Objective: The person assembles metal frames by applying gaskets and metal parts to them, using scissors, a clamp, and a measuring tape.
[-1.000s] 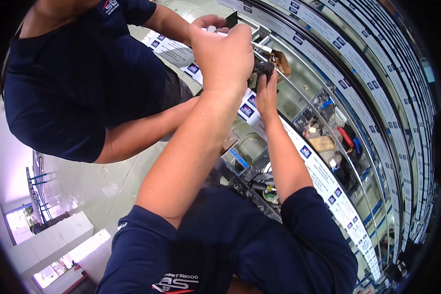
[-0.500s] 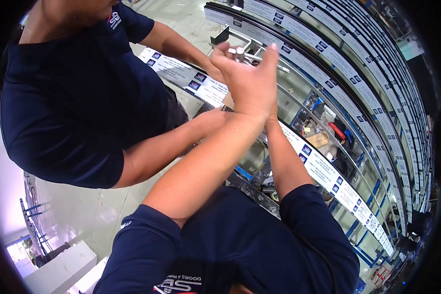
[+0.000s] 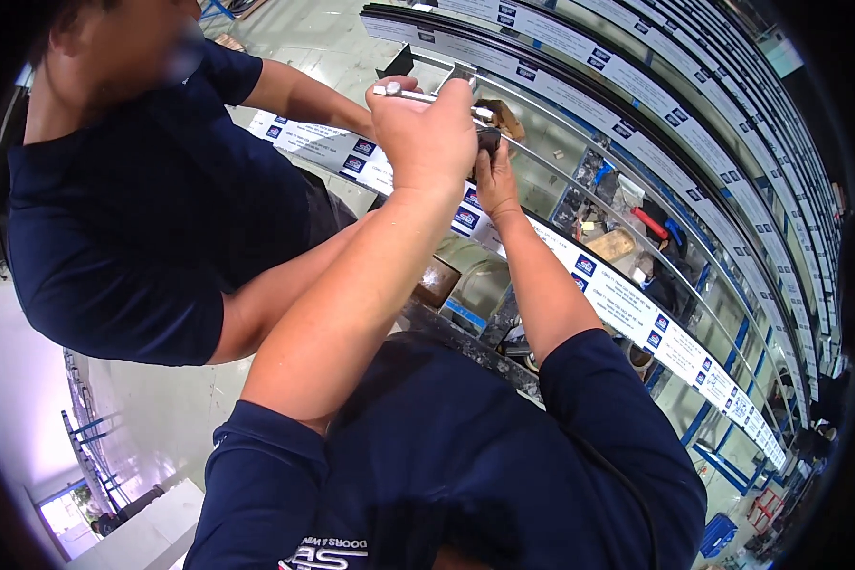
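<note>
My left hand (image 3: 426,142) is raised over the white-wrapped long profile (image 3: 617,285), closed around a silver metal hand tool (image 3: 410,94) whose rod-like end sticks out past the fingers. Just right of it, my right hand (image 3: 496,182) has its fingers on a small dark block (image 3: 487,141) at the profile's far edge. The block's lower part is hidden by my hands. A co-worker in a dark shirt (image 3: 133,218) stands at the left. One of that person's arms (image 3: 318,100) reaches toward the same profile, the hand mostly hidden behind my left hand.
Further long wrapped profiles (image 3: 579,119) curve along the far right side. Between them and the near profile lie a red-handled tool (image 3: 650,223), a wooden block (image 3: 610,247) and loose clutter. Blue rack frames (image 3: 717,465) stand lower right. A white block-shaped piece (image 3: 152,532) is at lower left.
My left hand has moved left and turned, so the silver tool shows lengthwise. My right hand, hidden behind my left before, has come into sight at the dark block.
</note>
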Available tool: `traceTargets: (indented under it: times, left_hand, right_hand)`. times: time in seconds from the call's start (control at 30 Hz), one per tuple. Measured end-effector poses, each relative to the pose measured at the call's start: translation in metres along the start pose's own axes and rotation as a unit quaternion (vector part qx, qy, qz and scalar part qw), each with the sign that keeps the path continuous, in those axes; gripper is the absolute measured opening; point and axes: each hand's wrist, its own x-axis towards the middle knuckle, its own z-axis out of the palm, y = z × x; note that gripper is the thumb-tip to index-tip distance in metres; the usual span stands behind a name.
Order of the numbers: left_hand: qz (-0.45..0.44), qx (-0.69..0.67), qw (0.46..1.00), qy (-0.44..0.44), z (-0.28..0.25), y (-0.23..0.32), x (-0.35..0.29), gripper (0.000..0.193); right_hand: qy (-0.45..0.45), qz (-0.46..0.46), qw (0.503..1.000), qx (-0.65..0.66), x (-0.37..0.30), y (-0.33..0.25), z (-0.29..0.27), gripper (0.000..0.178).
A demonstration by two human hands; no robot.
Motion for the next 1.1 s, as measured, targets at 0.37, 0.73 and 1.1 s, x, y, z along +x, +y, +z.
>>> traceTargets:
  times: [0.37, 0.73, 1.1]
  left_hand:
    - [-0.021, -0.024, 0.961, -0.274, -0.054, 0.037, 0.010, 0.034]
    - [0.089, 0.087, 0.949, -0.291, -0.136, 0.020, -0.067, 0.056]
    - [-0.266, 0.109, 0.954, -0.083, -0.408, -0.205, -0.204, 0.030]
  right_hand:
    - [-0.009, -0.009, 1.000, -0.015, 0.004, -0.003, -0.003, 0.065]
    - [0.070, -0.053, 0.992, -0.090, -0.009, 0.000, -0.012, 0.057]
    - [-0.038, 0.021, 0.998, -0.043, -0.046, -0.022, -0.051, 0.052]
